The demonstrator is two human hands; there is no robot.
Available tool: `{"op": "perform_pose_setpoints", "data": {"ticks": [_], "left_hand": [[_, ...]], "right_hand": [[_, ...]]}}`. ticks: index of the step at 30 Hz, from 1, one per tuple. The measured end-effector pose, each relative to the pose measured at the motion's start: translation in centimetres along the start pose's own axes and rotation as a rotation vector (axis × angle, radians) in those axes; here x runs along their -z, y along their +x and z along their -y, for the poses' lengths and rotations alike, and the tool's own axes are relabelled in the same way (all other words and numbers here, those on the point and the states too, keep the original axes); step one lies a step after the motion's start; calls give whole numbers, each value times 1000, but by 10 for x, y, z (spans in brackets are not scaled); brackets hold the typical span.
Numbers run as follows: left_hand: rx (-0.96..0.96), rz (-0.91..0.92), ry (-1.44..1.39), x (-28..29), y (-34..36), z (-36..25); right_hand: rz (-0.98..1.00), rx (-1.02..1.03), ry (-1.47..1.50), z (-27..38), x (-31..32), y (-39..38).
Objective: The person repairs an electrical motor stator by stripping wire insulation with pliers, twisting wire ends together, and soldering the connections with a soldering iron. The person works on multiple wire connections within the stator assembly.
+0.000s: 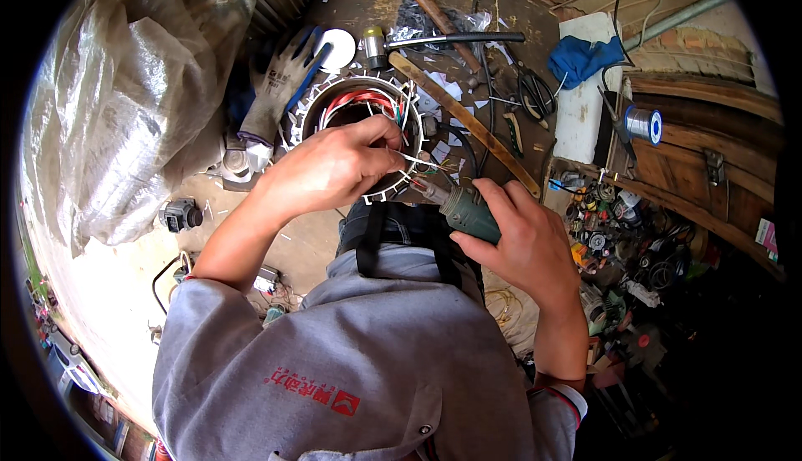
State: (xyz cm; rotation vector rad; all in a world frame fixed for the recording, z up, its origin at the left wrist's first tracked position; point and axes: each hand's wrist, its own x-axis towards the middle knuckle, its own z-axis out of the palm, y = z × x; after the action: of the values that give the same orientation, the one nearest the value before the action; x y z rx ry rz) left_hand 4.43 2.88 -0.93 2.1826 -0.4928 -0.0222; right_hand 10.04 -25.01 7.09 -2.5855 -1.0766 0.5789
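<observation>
A round motor stator [316, 102] with red and white windings inside lies in front of me, white paper tabs standing around its rim. Over its near side, my left hand [338, 167] is closed, thumb and forefinger pinching thin wires [424, 161] that stick out to the right. My right hand [530, 240] is wrapped around a green handheld power tool [470, 213] with a narrow nose. That nose points left, close to the wire ends beside the stator; whether it touches them is too small to tell. The fingertips of my left hand partly hide the windings.
Beyond the stator lie a work glove [280, 85], a white disc [337, 49], a hammer [439, 18] and a flat wooden strip [468, 123]. Scissors [535, 93] and a solder spool [644, 124] are at the right. Plastic sheeting [142, 102] covers something at the left.
</observation>
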Motion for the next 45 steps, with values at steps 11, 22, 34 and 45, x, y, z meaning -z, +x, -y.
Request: {"op": "perform_pose_setpoints", "data": {"ticks": [11,22,34,45], "left_hand": [[-4,-12,-28,0,1,1],[-3,-29,-26,-1,1,0],[-4,-29,-28,-1,1,0],[40,9,-59,1,0,-2]], "right_hand": [[-5,5,-10,2,-2,1],[14,-55,25,4,-4,1],[24,-65,33,5,-5,1],[-1,-11,8,4,-6,1]]}}
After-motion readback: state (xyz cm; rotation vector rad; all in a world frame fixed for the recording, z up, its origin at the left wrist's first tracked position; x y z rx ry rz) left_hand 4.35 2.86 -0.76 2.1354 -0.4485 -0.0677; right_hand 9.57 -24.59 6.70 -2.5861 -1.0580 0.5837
